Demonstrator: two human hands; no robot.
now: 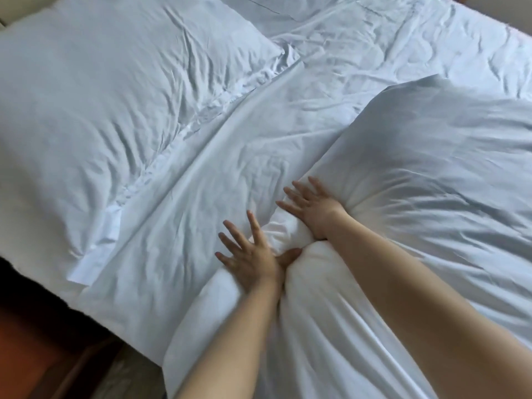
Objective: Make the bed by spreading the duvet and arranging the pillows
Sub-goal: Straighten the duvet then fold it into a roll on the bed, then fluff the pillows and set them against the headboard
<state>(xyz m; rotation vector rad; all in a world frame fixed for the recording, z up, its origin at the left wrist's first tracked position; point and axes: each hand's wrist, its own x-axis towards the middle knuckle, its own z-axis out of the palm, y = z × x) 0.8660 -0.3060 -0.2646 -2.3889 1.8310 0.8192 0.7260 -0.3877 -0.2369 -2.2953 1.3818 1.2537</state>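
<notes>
Both hands press flat on the duvet (403, 211), which lies bunched on the right side of the bed. The left hand (250, 254) and right hand (311, 208) have fingers spread wide, holding nothing. A pillow (109, 110) lies at upper left on the sheet (218, 156).

1. Floor (31, 335): reddish-brown, dim, at the bed's lower left side.
2. Pale patterned rug or mat (129, 375): blurred, on the floor beside the bed's edge.
3. Wall (498, 10): a pale strip past the bed's far corner.

Both bare arms reach forward, left hand (250, 256) and right hand (312, 207) pressing down (fingers splayed)
</notes>
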